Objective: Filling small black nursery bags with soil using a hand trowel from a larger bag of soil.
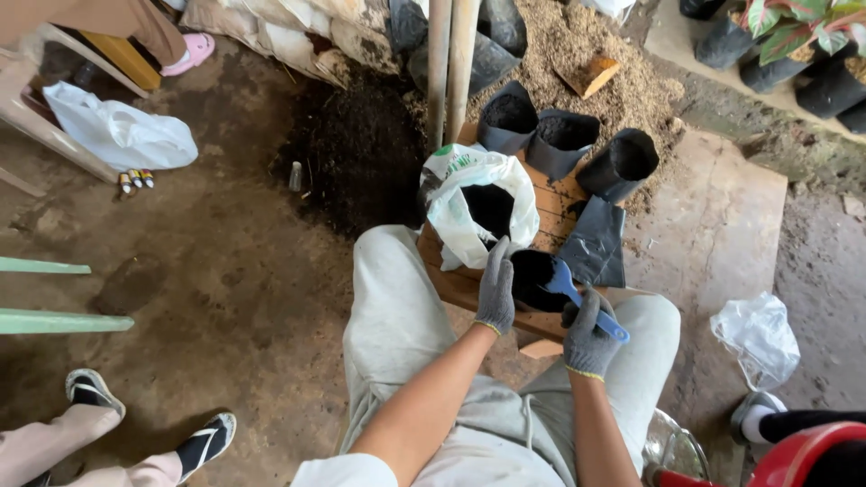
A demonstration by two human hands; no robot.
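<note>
Black planting bag [530,280], its mouth open and dark with soil, sits on the near part of a wooden board [550,209] in front of the person's knees. The left hand [496,287], in a grey glove, has its fingers [499,257] curled over the bag's left rim and holds it. The right hand [588,341], gloved the same, is closed around the handle of a blue scoop [577,298], whose blade rests at the bag's mouth.

Just behind the bag stands a white sack [469,203], open, with dark soil inside. Along the far edge of the board stand three filled black bags [566,144], one leaning right, and a flat empty black bag [595,243] lies near the board's right edge. A heap of dark soil [356,153] lies on the floor to the left of the board.
</note>
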